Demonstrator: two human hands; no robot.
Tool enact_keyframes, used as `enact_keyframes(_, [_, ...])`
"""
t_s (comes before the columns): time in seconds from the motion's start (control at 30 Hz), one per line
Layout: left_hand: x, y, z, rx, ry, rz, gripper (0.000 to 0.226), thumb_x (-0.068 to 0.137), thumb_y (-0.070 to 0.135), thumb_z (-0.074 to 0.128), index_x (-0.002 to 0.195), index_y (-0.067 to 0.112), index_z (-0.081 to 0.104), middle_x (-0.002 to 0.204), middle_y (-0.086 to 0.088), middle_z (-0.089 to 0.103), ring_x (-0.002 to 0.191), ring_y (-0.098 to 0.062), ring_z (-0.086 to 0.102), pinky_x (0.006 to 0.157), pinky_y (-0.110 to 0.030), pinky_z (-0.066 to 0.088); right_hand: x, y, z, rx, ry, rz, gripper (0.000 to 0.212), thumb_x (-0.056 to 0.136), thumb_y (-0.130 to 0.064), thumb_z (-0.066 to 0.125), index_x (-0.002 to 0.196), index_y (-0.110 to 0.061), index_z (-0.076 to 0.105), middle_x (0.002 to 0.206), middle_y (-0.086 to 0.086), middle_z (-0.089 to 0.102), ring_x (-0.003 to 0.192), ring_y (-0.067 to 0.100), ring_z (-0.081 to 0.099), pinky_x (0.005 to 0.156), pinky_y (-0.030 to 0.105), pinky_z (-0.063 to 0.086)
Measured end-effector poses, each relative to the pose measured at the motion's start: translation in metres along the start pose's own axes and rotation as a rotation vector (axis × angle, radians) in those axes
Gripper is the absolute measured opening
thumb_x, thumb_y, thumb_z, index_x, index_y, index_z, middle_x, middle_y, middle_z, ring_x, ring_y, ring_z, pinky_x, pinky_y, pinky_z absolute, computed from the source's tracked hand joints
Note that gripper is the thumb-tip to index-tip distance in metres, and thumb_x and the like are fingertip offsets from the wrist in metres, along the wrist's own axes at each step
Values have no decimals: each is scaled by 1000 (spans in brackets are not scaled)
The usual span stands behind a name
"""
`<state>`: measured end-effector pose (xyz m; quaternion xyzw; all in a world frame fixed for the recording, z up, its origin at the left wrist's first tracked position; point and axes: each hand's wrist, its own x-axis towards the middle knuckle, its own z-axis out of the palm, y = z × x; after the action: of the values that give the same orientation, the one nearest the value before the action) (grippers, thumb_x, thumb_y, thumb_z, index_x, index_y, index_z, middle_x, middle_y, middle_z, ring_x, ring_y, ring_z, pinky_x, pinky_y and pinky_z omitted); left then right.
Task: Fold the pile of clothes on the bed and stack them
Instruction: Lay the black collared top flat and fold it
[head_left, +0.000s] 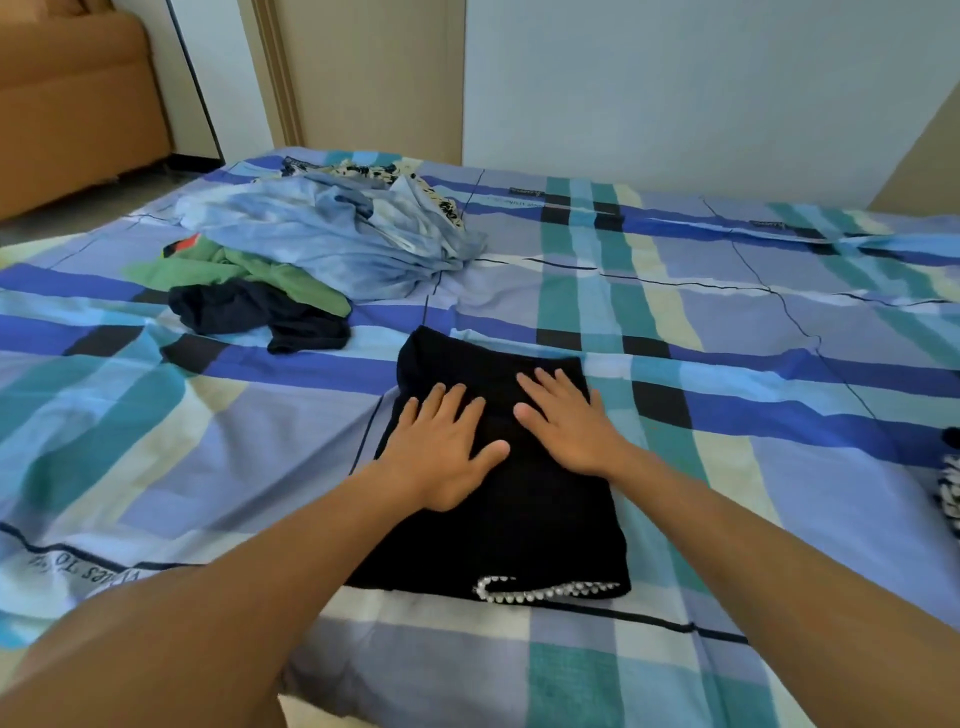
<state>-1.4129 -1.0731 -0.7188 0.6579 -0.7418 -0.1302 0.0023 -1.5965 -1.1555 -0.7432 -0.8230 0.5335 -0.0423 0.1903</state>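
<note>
A folded black garment (524, 525) with a beaded silver trim along its near edge lies flat on the bed (727, 332). My left hand (441, 447) and my right hand (566, 421) both rest palm-down on its upper half, fingers straight and spread. Farther back on the left sits the unfolded pile: a light blue tie-dye piece (332, 234), a green garment (260, 275), a dark navy one (260, 314) and a black-and-white patterned piece (363, 171) behind them.
The bed carries a blue, teal and cream checked sheet. A black-and-white patterned item (950, 493) peeks in at the right edge. An orange sofa (72, 98) stands beyond the bed at back left, with a wall and door frame (280, 78) behind.
</note>
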Motion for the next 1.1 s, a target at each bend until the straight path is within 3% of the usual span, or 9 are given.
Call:
enact_keyframes(0.23, [56,-33,4,-7,37,6,78,99,64,25,160,21,4,168,1,-4,154,-15,-11,123,-55,-5,-50,-6,3,186,32,169,72,101,-57,40,160,-33,7,168,5,-6,155,24,0,125,44,9])
enact_keyframes(0.43, [83,-38,-6,148,365,80,65,96,59,42,146,17,42,160,-6,26,150,-28,13,122,-56,-3,-116,-31,-13,455,49,200,89,90,-46,68,156,-46,9,155,-2,33,141,17,38,110,33,34])
enact_keyframes(0.5, [94,-39,-11,153,378,114,67,97,59,40,147,16,39,160,-8,29,153,-26,13,122,-56,-7,-128,-33,-12,595,29,207,89,86,-42,74,153,-53,17,152,-11,37,139,10,39,111,31,36])
enact_keyframes(0.6, [105,-37,-21,84,215,178,73,97,62,37,154,17,29,153,-9,44,145,-26,34,124,-49,7,-131,-30,-10,773,-32,218,88,82,-24,81,147,-56,31,147,-20,40,129,1,45,106,23,41])
enact_keyframes(0.67, [106,-36,-28,97,135,164,72,94,65,42,148,18,40,145,-7,53,132,-27,49,117,-46,25,-129,-26,-15,862,-93,229,89,79,-8,81,142,-55,41,144,-17,45,120,2,55,98,21,50])
enact_keyframes(0.8, [101,-36,-48,78,-29,7,73,82,73,58,124,13,56,125,-9,61,107,-28,58,99,-43,45,-128,2,-60,953,-213,224,90,73,6,76,137,-52,50,138,-1,56,112,22,67,93,36,57])
enact_keyframes(0.87, [94,-35,-60,-8,-189,-105,84,77,73,65,132,11,53,135,-9,56,114,-28,56,102,-42,45,-122,28,-92,988,-193,285,87,76,11,70,141,-43,49,137,4,58,110,27,69,85,35,59])
enact_keyframes(1.0, [83,-29,-64,-416,-372,-225,90,72,63,77,140,12,48,140,-8,53,120,-27,56,97,-35,47,-112,73,-114,1091,231,488,79,78,-2,76,145,-31,45,133,13,60,110,28,64,84,35,54])
enact_keyframes(1.1, [80,-21,-51,-541,-328,-254,83,76,56,77,140,14,47,136,-7,54,114,-24,57,86,-29,46,-115,82,-84,1116,245,554,119,56,-32,93,155,-32,26,148,10,49,124,31,57,100,44,48])
